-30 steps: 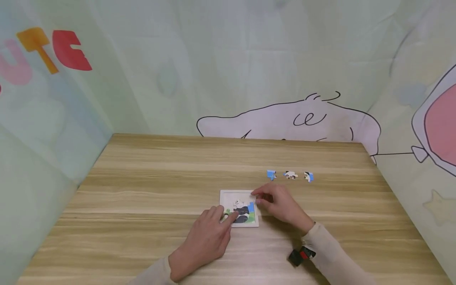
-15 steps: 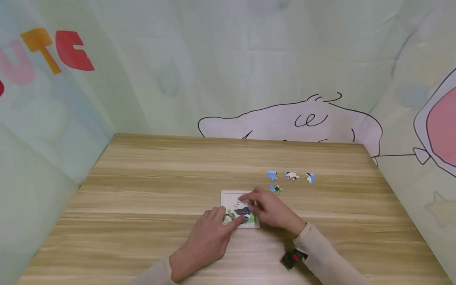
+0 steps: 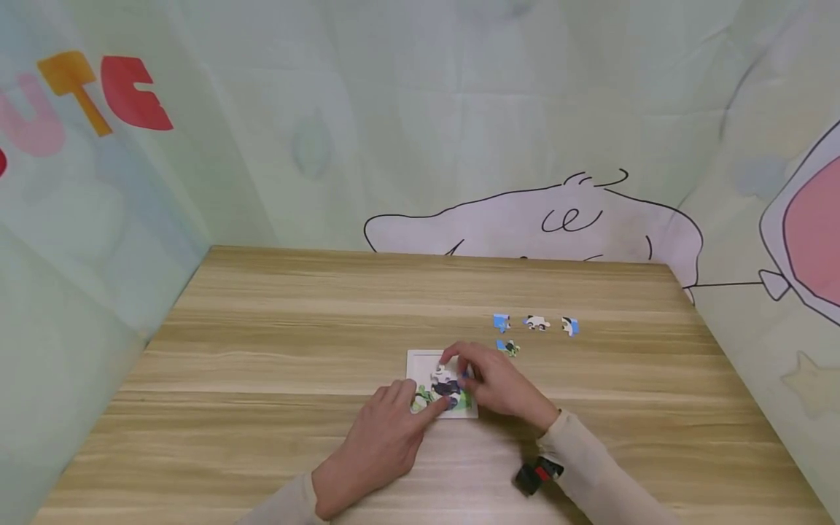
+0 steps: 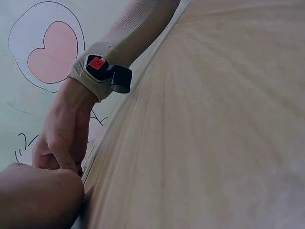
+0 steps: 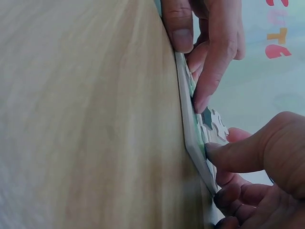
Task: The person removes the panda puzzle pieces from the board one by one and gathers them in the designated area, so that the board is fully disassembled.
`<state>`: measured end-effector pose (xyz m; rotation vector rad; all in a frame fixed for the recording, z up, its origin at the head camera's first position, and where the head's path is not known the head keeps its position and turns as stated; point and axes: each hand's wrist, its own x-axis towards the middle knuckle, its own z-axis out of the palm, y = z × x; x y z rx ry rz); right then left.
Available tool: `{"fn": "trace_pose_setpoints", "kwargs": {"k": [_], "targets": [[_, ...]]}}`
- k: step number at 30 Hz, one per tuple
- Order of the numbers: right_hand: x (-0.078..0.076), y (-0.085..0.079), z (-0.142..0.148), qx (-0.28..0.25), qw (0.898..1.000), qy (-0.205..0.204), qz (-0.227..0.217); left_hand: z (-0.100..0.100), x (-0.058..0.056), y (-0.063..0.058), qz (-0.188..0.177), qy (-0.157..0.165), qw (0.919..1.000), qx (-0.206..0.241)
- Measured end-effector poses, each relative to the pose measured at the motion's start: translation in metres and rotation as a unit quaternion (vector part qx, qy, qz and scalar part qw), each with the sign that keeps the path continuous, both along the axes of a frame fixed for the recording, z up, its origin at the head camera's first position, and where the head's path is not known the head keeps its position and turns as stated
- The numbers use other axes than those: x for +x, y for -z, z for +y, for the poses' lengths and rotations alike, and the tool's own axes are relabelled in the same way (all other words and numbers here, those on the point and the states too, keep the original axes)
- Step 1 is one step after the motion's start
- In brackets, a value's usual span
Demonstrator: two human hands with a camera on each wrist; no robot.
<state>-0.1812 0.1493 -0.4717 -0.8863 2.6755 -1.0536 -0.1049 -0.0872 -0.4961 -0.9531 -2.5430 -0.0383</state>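
Note:
A small white-framed jigsaw puzzle board (image 3: 420, 357) lies on the table, partly filled with a panda picture. My left hand (image 3: 377, 437) grips its near left corner: the index finger presses on the pieces, and the thumb touches the near edge in the right wrist view. Over the right half of the board, my right hand (image 3: 492, 379) pinches a white and dark jigsaw piece (image 5: 218, 125), which stands tilted up from the board. Part of that piece and the board's right edge are hidden behind the right fingers. In the left wrist view the left hand covers the board.
Beyond the right hand lie loose jigsaw pieces: a blue one (image 3: 502, 322), a panda-face one (image 3: 537, 322), a blue and white one (image 3: 570, 326) and a green one (image 3: 508, 348). The wooden table (image 3: 262, 350) meets printed curtains (image 3: 420, 131) at the back and sides.
My right hand has moved left from the board's right edge onto the pieces, uncovering the loose green piece. The white and dark piece has tilted up. My left index finger reaches slightly farther right.

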Motion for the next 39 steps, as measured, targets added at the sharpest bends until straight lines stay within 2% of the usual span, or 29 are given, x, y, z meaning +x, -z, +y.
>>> {"fn": "trace_pose_setpoints", "kwargs": {"k": [13, 18, 21, 27, 32, 39], "targets": [[0.01, 0.002, -0.009, -0.064, 0.996, 0.055, -0.012, -0.001, 0.0, -0.002, -0.022, -0.003, 0.9997, -0.011], [0.01, 0.005, -0.011, -0.11, 0.991, 0.075, -0.02, -0.001, -0.001, -0.003, -0.019, -0.004, 0.9998, -0.009], [0.01, 0.005, -0.009, -0.135, 0.985, 0.095, -0.042, -0.001, -0.001, -0.003, -0.015, -0.003, 0.9999, -0.007], [0.008, 0.003, 0.008, -0.151, 0.975, 0.149, -0.072, 0.0, -0.001, -0.003, -0.015, -0.003, 0.9999, -0.006], [0.007, 0.002, 0.029, -0.159, 0.97, 0.168, -0.076, 0.0, 0.0, -0.003, -0.028, -0.007, 0.9995, -0.011], [0.006, -0.003, 0.057, -0.133, 0.964, 0.212, -0.085, 0.0, 0.0, -0.004, -0.043, -0.008, 0.999, -0.01]]}}
